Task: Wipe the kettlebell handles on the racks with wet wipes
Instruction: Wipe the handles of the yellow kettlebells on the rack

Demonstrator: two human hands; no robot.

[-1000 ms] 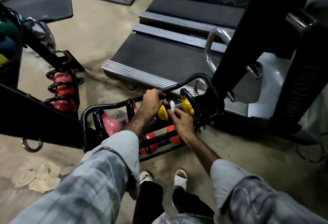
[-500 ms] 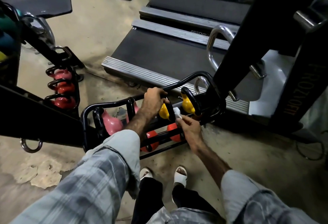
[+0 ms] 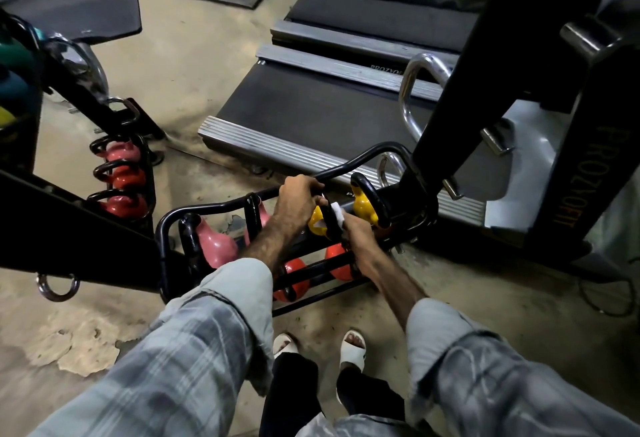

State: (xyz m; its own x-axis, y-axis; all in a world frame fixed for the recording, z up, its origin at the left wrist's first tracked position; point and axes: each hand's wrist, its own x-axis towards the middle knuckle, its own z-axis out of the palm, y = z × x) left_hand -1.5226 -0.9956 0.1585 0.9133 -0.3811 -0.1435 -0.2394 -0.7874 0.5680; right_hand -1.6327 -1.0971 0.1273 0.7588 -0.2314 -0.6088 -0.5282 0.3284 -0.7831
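A low black rack (image 3: 214, 208) on the floor holds pink (image 3: 216, 246), yellow (image 3: 363, 207) and red kettlebells (image 3: 294, 272). My left hand (image 3: 298, 199) grips the rack's top rail above a yellow kettlebell (image 3: 316, 222). My right hand (image 3: 356, 235) holds a white wet wipe (image 3: 337, 213) wrapped round that kettlebell's black handle (image 3: 330, 225). The hand hides the lower part of the handle.
A treadmill deck (image 3: 311, 114) lies just beyond the rack, and its black upright (image 3: 485, 66) leans over the rack's right end. At the left a second rack (image 3: 121, 177) holds pink and red kettlebells. My feet in white sandals (image 3: 351, 350) stand on the concrete floor.
My right hand has slid the wipe down the black handle and back up a little. My left hand has kept its grip on the rail.
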